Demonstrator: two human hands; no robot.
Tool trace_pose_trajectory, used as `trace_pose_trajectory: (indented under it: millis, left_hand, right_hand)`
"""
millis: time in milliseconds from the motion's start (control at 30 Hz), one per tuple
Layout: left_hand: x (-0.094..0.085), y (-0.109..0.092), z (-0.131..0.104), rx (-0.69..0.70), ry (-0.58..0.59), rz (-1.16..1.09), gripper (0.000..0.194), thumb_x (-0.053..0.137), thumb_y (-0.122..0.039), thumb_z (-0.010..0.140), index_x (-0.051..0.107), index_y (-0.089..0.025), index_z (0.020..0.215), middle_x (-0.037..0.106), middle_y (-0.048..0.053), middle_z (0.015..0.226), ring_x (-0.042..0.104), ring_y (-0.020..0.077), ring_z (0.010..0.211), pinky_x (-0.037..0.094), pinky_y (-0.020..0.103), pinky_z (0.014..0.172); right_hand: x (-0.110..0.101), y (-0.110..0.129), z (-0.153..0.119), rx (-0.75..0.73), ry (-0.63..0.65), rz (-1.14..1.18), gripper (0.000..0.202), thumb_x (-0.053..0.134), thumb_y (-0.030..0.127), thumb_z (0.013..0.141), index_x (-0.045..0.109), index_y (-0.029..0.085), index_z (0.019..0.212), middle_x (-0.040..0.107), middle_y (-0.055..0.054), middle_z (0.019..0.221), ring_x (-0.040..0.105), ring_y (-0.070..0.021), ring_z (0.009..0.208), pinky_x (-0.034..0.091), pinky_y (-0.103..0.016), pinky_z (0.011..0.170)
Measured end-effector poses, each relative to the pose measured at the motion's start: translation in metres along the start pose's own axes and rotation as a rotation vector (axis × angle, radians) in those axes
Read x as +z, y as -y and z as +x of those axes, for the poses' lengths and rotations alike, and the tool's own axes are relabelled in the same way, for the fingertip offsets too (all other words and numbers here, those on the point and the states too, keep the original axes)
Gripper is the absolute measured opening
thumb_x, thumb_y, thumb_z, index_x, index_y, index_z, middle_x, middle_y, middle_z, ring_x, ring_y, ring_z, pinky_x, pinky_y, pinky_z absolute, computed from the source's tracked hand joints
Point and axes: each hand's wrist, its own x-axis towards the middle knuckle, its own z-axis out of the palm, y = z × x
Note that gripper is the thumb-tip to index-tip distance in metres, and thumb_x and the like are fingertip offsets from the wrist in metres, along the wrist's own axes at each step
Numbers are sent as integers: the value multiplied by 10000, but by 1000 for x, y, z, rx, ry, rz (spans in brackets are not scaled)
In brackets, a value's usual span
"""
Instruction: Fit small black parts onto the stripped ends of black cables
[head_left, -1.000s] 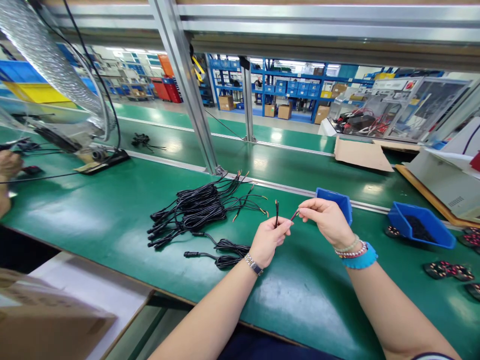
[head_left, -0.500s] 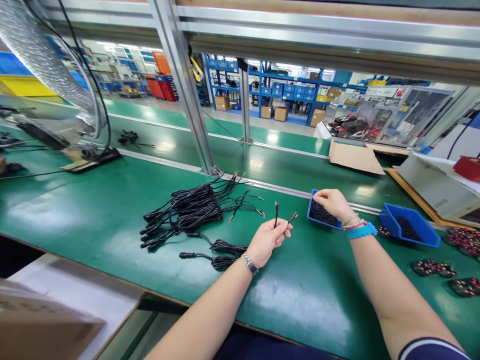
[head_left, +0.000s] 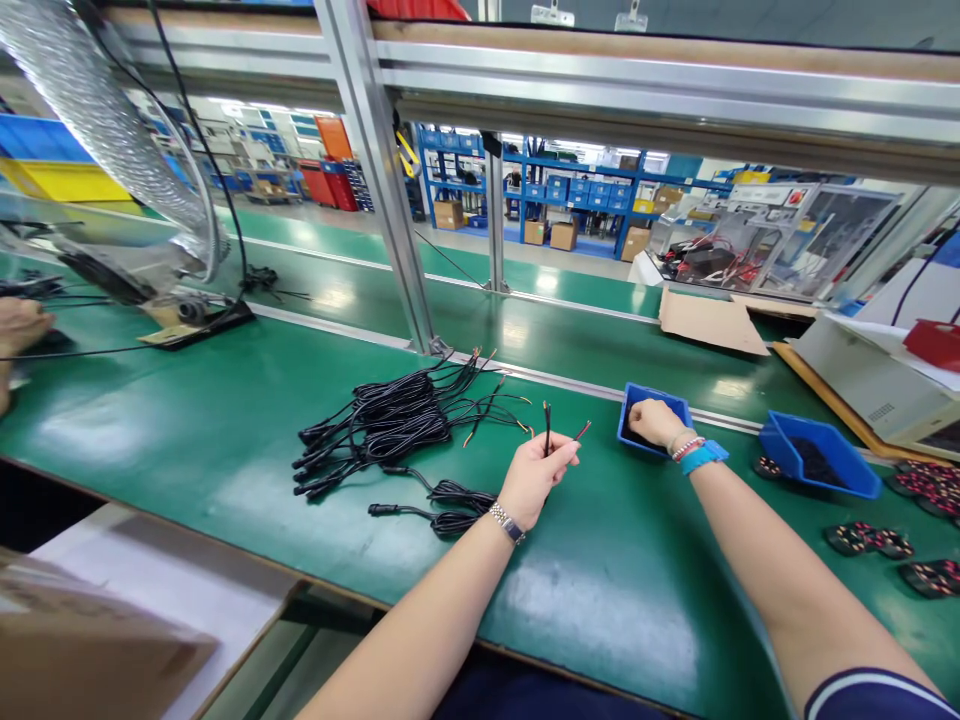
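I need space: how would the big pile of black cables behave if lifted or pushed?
The cables would probably sag, being thin and bent into loops. Their loose ends fan out and cross, so might tangle. Lying low and broad on the table, they seem unlikely to roll.

Can read no word, brand, number or sign with certainty anywhere. On the blue shelving (head_left: 581, 209), toward 12 o'clock, can notice only small pale patches, too tiny for reading. On the white control panel (head_left: 769, 196), at 2 o'clock, also too far for making out any lettering. On the cardboard box (head_left: 97, 650), at 8 o'clock, too blurred for recognising any letter. On the wristwatch (head_left: 507, 522), near 6 o'clock, too small for distinguishing any digit.
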Motion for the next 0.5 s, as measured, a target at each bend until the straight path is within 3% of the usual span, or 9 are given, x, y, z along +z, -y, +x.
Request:
trace_pose_trajectory:
  millis: [133, 200, 333, 500]
  left_hand:
    - [0, 0, -1, 39, -32, 33, 228, 652, -330, 663, 542, -132, 683, 531, -18, 582, 347, 39, 452, 244, 176, 429]
    - [0, -1, -1, 54, -55, 59, 221, 658, -322, 657, 547, -133, 685, 529, -20, 580, 350, 41, 462, 249, 174, 435]
    - [0, 0, -1, 55, -54, 92, 211, 653, -316, 662, 551, -134, 687, 524, -21, 582, 346, 42, 464, 243, 175, 434]
    - [0, -1, -2, 59, -23, 83, 218, 627, -332, 690, 542, -132, 679, 505, -24, 585, 329, 39, 461, 231, 178, 435]
  right_hand:
    - [-10, 13, -18, -62, -138, 191, 189, 465, 222, 732, 625, 125, 755, 651, -66, 744, 596, -137, 666, 449, -229, 645]
    - [-11, 29, -35, -139, -168, 457, 216, 453, 289, 765, 593, 129, 804, 639, -51, 728, 583, -116, 606, 458, -227, 593]
    - [-10, 64, -67, -317, -138, 1196, 192, 587, 319, 705, 576, 137, 765, 616, -42, 690, 562, -113, 571, 457, -250, 560]
    - [-9, 79, -80, -317, -57, 1413, 150, 628, 279, 696, 587, 145, 749, 626, -38, 718, 551, -104, 592, 440, -247, 571]
